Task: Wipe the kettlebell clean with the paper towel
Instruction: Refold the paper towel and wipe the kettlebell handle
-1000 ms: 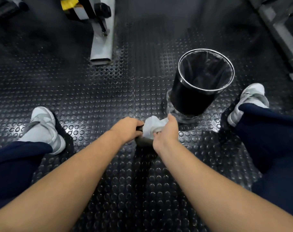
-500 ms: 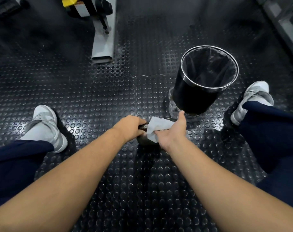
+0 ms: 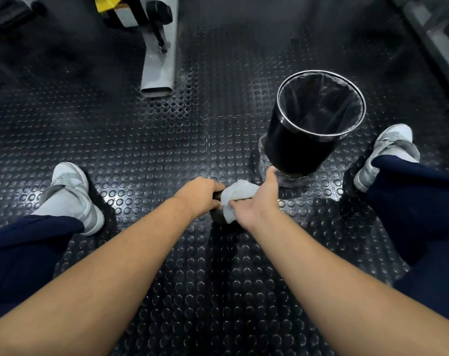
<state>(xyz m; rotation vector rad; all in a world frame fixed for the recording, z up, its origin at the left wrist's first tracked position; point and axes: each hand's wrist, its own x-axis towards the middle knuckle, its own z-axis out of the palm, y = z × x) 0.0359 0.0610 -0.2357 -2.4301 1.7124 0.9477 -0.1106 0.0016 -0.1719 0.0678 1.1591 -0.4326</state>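
Both hands meet low over the studded black rubber floor, between the person's spread legs. Left hand is curled closed over the top of the kettlebell, apparently gripping its handle, though the fingers wrap out of sight on the far side. Right hand presses a crumpled white paper towel against the kettlebell, its thumb pinning the near edge of the towel and its fingers reaching over the far side, with one fingertip pointing up toward the bin. Only a small dark curve of the kettlebell shows beneath the towel and between the two wrists; it sits on the floor. Just beyond the right hand stands a black waste bin with a shiny metal rim and a dark liner, resting on a clear base. A white and grey sneaker sits to the left, and another to the right of the bin, each below a dark navy trouser leg. Farther back on the left, a grey metal machine foot lies on the floor, with a yellow part above it at the top edge.
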